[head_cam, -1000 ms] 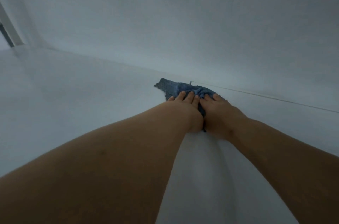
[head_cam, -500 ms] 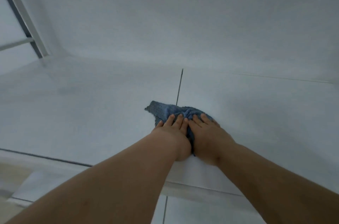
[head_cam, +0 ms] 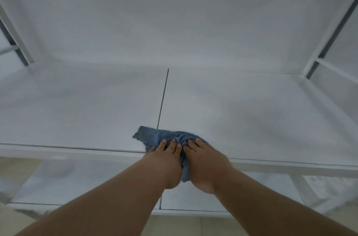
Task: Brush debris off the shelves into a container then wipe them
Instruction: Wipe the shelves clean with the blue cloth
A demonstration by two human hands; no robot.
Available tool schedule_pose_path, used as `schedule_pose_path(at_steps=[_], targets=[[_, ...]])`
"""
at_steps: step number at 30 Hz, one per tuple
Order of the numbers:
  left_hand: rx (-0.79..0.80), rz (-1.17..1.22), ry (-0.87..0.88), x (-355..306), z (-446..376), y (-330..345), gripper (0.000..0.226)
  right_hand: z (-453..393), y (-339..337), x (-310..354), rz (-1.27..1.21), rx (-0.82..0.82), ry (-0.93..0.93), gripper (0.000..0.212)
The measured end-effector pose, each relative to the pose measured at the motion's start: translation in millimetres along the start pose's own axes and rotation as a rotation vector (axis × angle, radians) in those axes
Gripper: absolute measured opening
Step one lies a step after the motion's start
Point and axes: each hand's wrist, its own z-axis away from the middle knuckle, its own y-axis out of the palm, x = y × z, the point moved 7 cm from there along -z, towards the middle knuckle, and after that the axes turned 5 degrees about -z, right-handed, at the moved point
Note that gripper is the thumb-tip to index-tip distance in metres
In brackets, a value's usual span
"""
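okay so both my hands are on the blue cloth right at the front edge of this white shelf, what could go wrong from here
The blue cloth already hangs over the front edge of the shelf between the left hand and right hand; one more pull could drag it off onto the lower shelf. The hands mainly press on it, so it may bunch and skip patches. Leaning weight on that front edge might strain the light frame.

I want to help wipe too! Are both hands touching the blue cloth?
Touching. The head view shows the left hand and right hand lying side by side on the blue cloth, fingers pressing it onto the white shelf.
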Motion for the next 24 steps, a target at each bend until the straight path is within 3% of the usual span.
schedule_pose_path(at_steps=[8, 15, 24], targets=[[0.071, -0.014, 0.024, -4, -61, -23, 0.085, -42, -8, -32, 0.045, 0.016, 0.078, 0.094], [0.056, -0.174, 0.041, 7, -134, -82, 0.071, -123, -36, -84, 0.020, -0.001, 0.153, 0.079], [-0.043, -0.107, -0.084, 50, -261, -154, 0.068, -267, -77, -171, 0.074, -0.034, 0.127, 0.078]])
